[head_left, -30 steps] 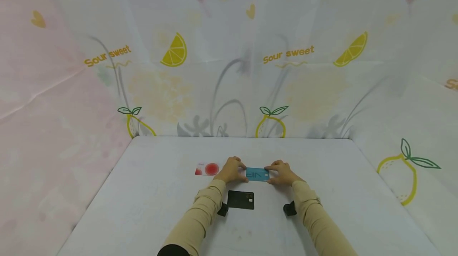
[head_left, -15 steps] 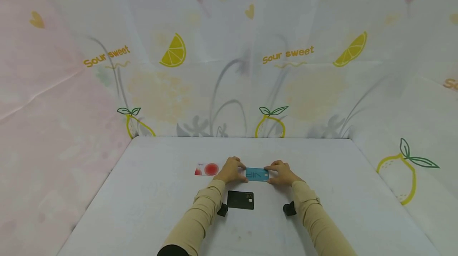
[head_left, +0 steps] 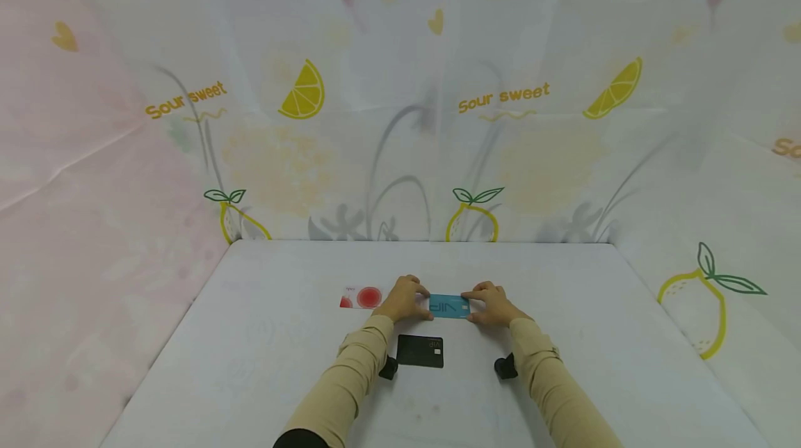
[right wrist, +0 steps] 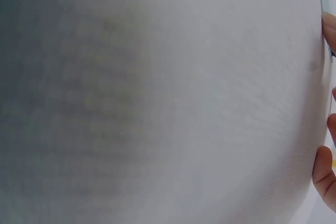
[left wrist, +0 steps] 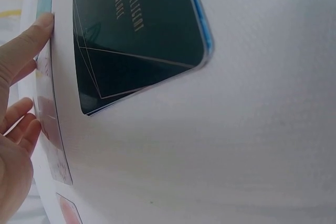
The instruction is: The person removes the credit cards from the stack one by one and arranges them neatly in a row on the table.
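Both hands are at a blue card (head_left: 448, 306) marked VIP, lying flat on the white table. My left hand (head_left: 403, 300) pinches its left end, thumb and index finger at its near and far edges. My right hand (head_left: 494, 303) holds the right end the same way. Beneath the left hand in the left wrist view lies a pale pinkish card (left wrist: 50, 114), in line with the blue one. Left of that hand is a white card with red circles (head_left: 361, 297). Nearer the body, a black card (head_left: 420, 351) tops a small stack with a blue edge below.
Black wrist cameras (head_left: 505, 366) hang under the tan sleeves (head_left: 344, 375). The white table (head_left: 281, 378) meets a lemon-printed cloth backdrop (head_left: 400, 156) at its far edge, with cloth on both sides as well.
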A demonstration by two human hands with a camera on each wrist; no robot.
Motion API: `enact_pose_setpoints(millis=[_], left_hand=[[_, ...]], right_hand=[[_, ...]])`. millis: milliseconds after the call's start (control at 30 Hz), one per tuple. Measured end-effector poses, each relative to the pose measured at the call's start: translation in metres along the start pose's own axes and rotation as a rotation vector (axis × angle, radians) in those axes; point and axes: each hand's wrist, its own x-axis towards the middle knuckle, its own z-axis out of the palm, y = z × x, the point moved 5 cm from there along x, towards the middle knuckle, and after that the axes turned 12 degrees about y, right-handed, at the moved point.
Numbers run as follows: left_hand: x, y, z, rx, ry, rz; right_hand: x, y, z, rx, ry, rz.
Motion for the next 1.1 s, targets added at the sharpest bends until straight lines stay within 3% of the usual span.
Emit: enact_pose_setpoints(millis=[400, 600, 900, 1100], left_hand=[[0.002, 0.0, -0.001, 0.005, -0.003, -0.005], [0.002, 0.001, -0.002, -0.012, 0.015, 0.045], [-0.005, 0.004, -0.01, -0.022, 0.098, 0.119], [-0.011, 0.005, -0.016, -0.075, 0.146, 0.117]], right_hand=[[-0.001, 0.003, -0.002, 0.097, 0.016, 0.033], [-0.004, 0.004, -0.005, 0.141, 0.071, 0.031], [-0.012, -0.002, -0.01, 0.208, 0.191, -0.002], [-0.018, -0.01, -0.013, 0.22, 0.251, -0.006]])
